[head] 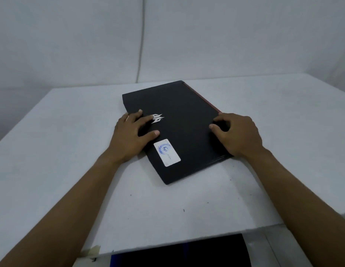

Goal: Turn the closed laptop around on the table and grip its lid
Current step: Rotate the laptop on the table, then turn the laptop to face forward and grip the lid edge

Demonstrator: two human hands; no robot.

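Apparently two hands, left hand (129, 134), right hand (239, 134), one closed laptop (179, 132)

Two bare, sleeveless forearms (75, 199), no jewellery.

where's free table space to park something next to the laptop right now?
Bare table lies left of the left hand, out to the table's left edge. More lies between the laptop and the near edge, between the forearms, and behind the laptop toward the wall. Crowded: the laptop's left and right edges, where the left hand and right hand rest on it.
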